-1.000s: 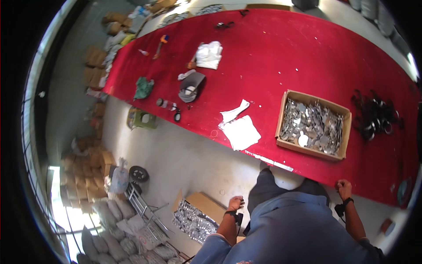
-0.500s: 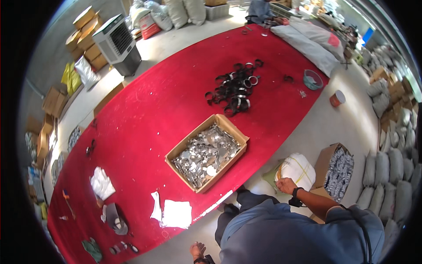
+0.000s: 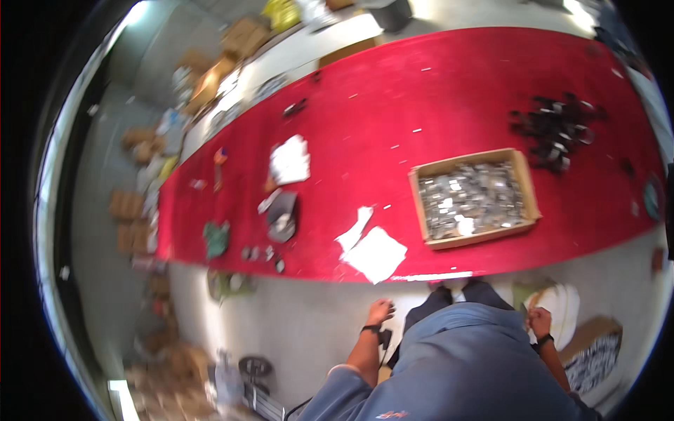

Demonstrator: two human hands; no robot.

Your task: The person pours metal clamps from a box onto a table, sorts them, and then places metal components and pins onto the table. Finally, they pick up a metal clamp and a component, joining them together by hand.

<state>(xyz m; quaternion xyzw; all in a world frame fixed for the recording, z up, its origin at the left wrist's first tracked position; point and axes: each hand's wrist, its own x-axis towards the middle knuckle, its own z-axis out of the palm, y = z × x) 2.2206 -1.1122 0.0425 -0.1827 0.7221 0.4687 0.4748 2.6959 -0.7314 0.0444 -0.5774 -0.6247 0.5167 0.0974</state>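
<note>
I stand at the near edge of a long red table. My left hand, with a dark band on the wrist, hangs by my hip over the grey floor, fingers loosely apart and holding nothing. My right hand, also with a wrist band, is curled beside a white sack on the floor; the blur hides whether it grips the sack. A cardboard box full of small silvery metal parts sits on the table in front of me. White paper sheets lie at the table's near edge.
A pile of black parts lies at the table's far right. A white cloth, a dark small tray and a green item sit to the left. A carton of metal parts stands on the floor at my right. Cardboard boxes line the left wall.
The view has swung round, so the table now runs across the top. My right hand stays by the white sack; my left hand has come further into view at my hip.
</note>
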